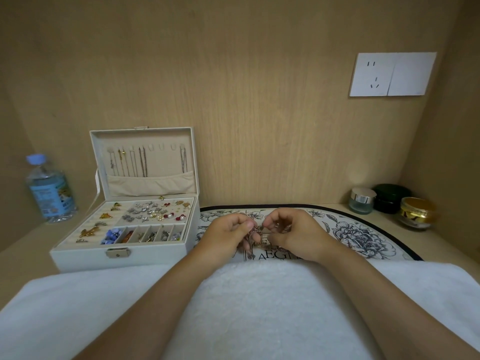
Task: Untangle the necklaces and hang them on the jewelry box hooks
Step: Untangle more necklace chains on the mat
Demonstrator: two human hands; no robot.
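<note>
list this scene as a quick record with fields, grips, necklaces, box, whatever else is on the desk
left grip: pinches the tangled necklaces
right grip: pinches the same tangle, above the floral mat
jewelry box: open, left of both grips
lid hooks: several hold hung chains, some are bare
towel: white, under the forearms
others: water bottle, three jars

head view | forward-down toward wall (pixel 259 100) | close above jewelry box (pixel 78 258) and desk (pixel 446 245) | edges probably lens-bowed
</note>
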